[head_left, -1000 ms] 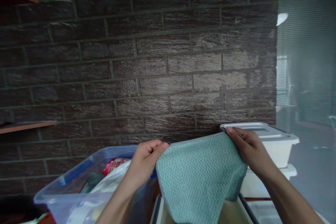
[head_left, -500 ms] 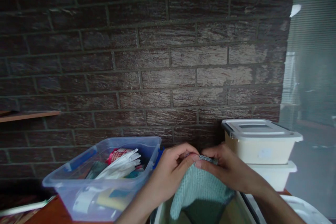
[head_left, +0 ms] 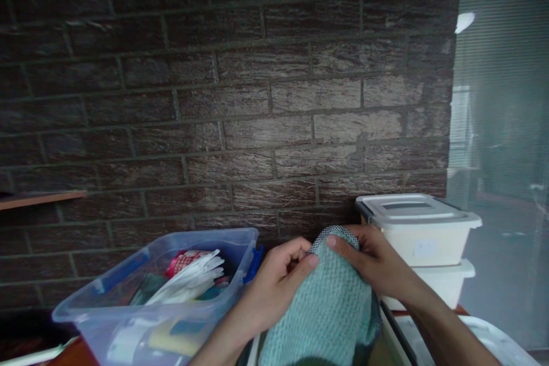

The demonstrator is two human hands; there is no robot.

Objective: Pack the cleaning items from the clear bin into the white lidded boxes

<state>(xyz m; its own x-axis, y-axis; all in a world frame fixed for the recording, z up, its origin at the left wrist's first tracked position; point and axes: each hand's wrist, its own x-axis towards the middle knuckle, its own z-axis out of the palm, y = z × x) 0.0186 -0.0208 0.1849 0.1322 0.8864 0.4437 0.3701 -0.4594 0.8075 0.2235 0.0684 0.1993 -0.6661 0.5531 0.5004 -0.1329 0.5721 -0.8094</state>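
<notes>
A pale green woven cleaning cloth (head_left: 326,303) with a black-and-white checked edge hangs from both hands, its top bunched into a rounded fold. My left hand (head_left: 285,274) pinches the cloth's left side between thumb and fingers. On the upper right of the fold, my right hand (head_left: 369,254) grips it with the thumb in front and the fingers behind. Below the cloth stands an open white box (head_left: 392,337), mostly covered by the cloth and forearms, so its inside barely shows.
To the left is a clear bluish plastic bin (head_left: 81,311) holding white gloves (head_left: 189,280), a red mesh item and other cloths. Two stacked white lidded boxes (head_left: 441,243) stand right, with a loose white lid (head_left: 493,340) below. A dark brick wall (head_left: 257,103) rises behind.
The cloth was stretched wide between my hands a second ago. Both hands came together, and its edge is now gathered in a fold with the hands close to each other.
</notes>
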